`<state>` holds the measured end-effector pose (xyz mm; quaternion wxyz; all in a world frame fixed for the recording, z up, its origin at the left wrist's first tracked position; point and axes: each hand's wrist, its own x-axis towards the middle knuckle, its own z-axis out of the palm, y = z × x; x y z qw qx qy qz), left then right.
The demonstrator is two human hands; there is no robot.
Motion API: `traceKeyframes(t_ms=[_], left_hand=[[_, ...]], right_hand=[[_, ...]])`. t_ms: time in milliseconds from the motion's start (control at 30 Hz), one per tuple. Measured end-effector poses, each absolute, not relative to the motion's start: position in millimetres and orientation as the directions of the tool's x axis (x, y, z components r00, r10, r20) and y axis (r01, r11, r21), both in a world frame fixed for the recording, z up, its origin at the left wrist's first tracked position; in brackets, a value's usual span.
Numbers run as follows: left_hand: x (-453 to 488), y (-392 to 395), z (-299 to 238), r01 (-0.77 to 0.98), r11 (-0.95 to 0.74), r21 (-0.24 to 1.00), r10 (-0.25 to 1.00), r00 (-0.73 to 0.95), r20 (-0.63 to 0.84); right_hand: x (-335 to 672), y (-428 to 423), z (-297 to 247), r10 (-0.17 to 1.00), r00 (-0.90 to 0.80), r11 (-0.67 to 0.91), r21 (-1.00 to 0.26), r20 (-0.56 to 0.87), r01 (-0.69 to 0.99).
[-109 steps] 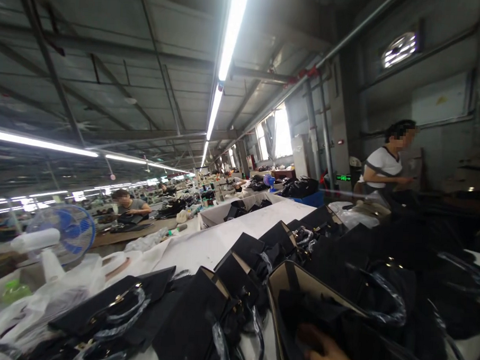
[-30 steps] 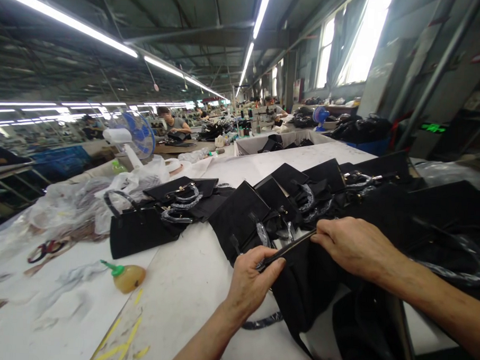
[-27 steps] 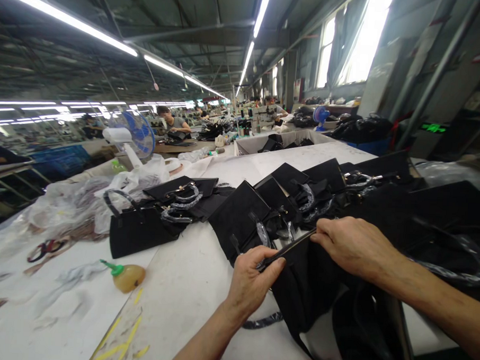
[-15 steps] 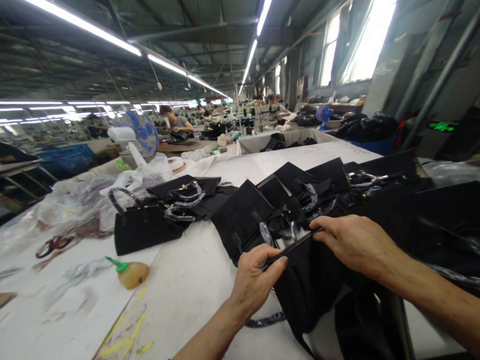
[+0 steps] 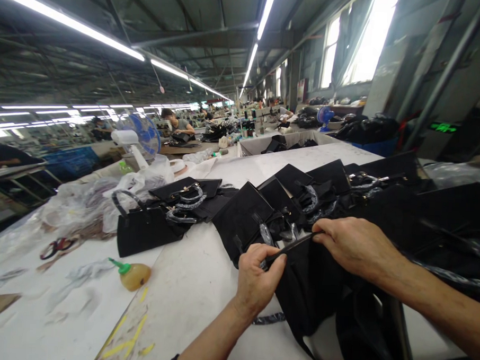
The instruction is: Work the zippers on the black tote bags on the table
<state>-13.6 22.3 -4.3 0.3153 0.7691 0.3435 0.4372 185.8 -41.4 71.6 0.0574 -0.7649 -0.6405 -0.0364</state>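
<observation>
Between my hands a black handbag [image 5: 310, 289] is held by its top edge, over the near right of the white table [image 5: 195, 284]. My left hand [image 5: 260, 271] pinches the left end of that edge between thumb and fingers. Farther along the same edge, my right hand [image 5: 351, 240] grips with thumb and fingertips. A plastic-wrapped handle [image 5: 269, 319] lies on the table below my left hand. Just beyond my hands are several more black handbags [image 5: 242, 214] with wrapped handles, lying in an overlapping row. The held bag's lower part is partly out of frame.
At left stand a finished-looking black handbag [image 5: 142, 231] and a glue bottle [image 5: 134, 276] with a green nozzle. Scissors [image 5: 56, 248] lie near crumpled clear plastic [image 5: 91, 200]. A blue fan [image 5: 142, 136] stands behind. Farther back, a person [image 5: 179, 125] sits at a bench.
My hands keep hold of the bag's top edge in nearly the same place. The whole view has shifted slightly, with the table items appearing a little farther right.
</observation>
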Motion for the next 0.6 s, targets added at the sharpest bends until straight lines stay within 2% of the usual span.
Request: traceKeyframes(t_ms=[333, 500, 600], left_hand=[[-7.8, 27.6, 0.5, 0.311, -0.662, 0.683, 0.741, 0.411, 0.531], [-2.4, 28.3, 1.3, 0.275, -0.642, 0.715, 0.739, 0.468, 0.484], [0.3, 28.6, 1.7, 0.250, -0.658, 0.710, 0.727, 0.456, 0.513]], right_hand=[[186.6, -43.8, 72.8, 0.974, 0.196, -0.193, -0.032, 0.115, 0.981], [187.9, -45.6, 72.6, 0.973, 0.198, -0.195, -0.039, 0.120, 0.980], [189.2, -45.1, 71.6, 0.972, 0.199, -0.195, -0.040, 0.124, 0.980]])
